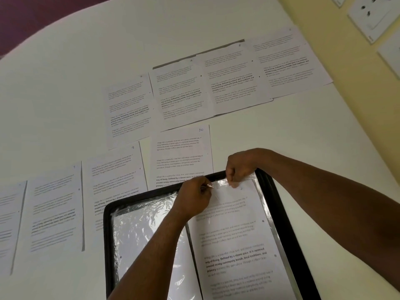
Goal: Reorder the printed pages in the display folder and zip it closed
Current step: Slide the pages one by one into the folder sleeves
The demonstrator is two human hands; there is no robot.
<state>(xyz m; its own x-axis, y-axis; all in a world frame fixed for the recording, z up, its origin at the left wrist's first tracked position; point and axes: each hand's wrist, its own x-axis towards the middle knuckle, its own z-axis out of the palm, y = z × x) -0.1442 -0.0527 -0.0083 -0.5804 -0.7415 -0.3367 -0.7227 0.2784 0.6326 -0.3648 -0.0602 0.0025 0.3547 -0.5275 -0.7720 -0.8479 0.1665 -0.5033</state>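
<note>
Nearest the camera lay the open display folder (pixel 287 224), black-edged with a zipper border, its long axis running from near to far and tilted slightly right. Its right-hand plastic sleeve (pixel 251 182) held a printed page (pixel 233 245); the left-hand sleeve (pixel 142 230) looked crinkled, and whether it held a page was unclear. Both forearms reached in from the near edge to the sleeve's far, open end. The left hand (pixel 194 200) pinched the sleeve's top edge with curled fingers, and the right hand (pixel 240 167), just beside it to the right, pinched the same edge. Any page going in would probably have to slide toward the near side, along the long axis. Beyond the folder, loose printed pages lay in rows on the white table (pixel 65 94): page 10 (pixel 181 152) touching the folder's far edge, page 9 (pixel 114 176) to its left, others farther off. Wall sockets (pixel 374 16) showed at far right.
</note>
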